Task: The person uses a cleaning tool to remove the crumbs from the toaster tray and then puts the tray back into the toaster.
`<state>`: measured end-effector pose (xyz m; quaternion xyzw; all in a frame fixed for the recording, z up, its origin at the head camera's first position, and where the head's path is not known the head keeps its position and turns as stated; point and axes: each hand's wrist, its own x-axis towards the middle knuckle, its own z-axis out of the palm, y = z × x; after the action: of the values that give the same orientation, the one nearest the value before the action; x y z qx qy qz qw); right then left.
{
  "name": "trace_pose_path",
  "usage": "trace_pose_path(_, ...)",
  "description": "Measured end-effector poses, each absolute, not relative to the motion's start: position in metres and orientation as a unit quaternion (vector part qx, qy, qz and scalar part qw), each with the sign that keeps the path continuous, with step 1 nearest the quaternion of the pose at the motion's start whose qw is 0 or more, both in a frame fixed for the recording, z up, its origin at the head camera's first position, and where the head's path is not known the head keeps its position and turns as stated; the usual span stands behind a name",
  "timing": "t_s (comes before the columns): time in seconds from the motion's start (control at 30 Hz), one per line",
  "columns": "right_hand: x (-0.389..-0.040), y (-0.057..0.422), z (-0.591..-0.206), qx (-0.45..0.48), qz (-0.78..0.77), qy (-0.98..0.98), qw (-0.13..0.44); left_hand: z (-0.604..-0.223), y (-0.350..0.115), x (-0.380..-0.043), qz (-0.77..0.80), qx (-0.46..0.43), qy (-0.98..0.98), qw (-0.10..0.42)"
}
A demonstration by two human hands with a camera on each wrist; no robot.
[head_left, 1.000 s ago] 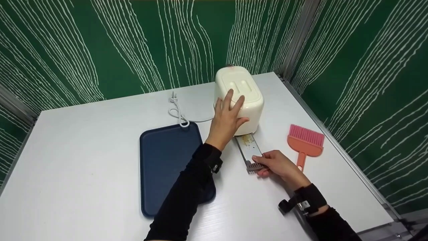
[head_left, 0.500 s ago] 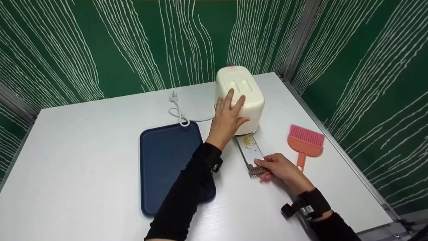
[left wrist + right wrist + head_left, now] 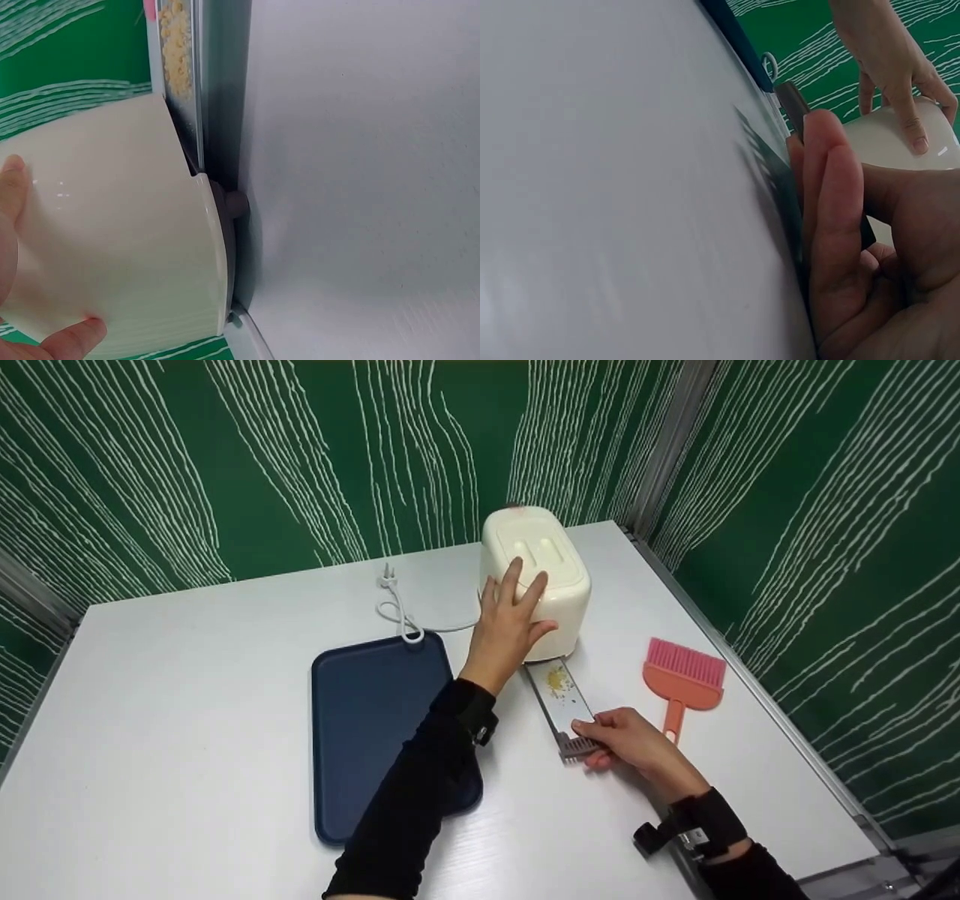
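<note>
A cream toaster [image 3: 559, 615] stands at the back right of the table. My left hand [image 3: 504, 634] rests on its top and near side with fingers spread. From beneath its near end sticks out a crumb tray [image 3: 574, 712], a narrow silvery slide with a grey slotted handle. Yellow and dark crumbs [image 3: 557, 681] lie on it near the toaster; the left wrist view shows yellow crumbs [image 3: 177, 52] close up. My right hand [image 3: 630, 742] pinches the tray's handle end, thumb on top and fingers underneath. In the right wrist view those fingers [image 3: 836, 202] hide most of the handle.
A dark blue tray [image 3: 360, 735] lies left of the toaster, partly under my left forearm. The toaster's white cord with its plug [image 3: 388, 579] is looped behind it. To the right lies a pink and orange brush [image 3: 684, 682]. Green walls bound the table at back and right.
My right hand has drawn the crumb tray a little further out of the toaster, toward me. My left hand has stayed in place on the toaster.
</note>
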<state>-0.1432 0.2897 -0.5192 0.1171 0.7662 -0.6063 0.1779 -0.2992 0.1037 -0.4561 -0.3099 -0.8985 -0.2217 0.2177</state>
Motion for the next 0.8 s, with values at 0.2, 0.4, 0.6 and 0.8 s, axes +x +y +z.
trace_pose_path(0.2, -0.139, 0.290, -0.518, 0.117, -0.611, 0.763, 0.177, -0.455, 0.104, -0.299, -0.217, -0.308, -0.901, 0.216)
trace_pose_path(0.4, -0.134, 0.290, -0.516, 0.105, -0.621, 0.757, 0.175, -0.454, 0.105, -0.299, -0.216, -0.307, -0.902, 0.212)
trace_pose_path(0.6, -0.132, 0.291, -0.517, 0.092, -0.628, 0.753, 0.173, -0.453, 0.104, -0.299, -0.213, -0.307, -0.903, 0.210)
trace_pose_path(0.8, -0.127, 0.291, -0.521, 0.093, -0.625, 0.756, 0.172, -0.456, 0.105, -0.300, -0.213, -0.306, -0.904, 0.210)
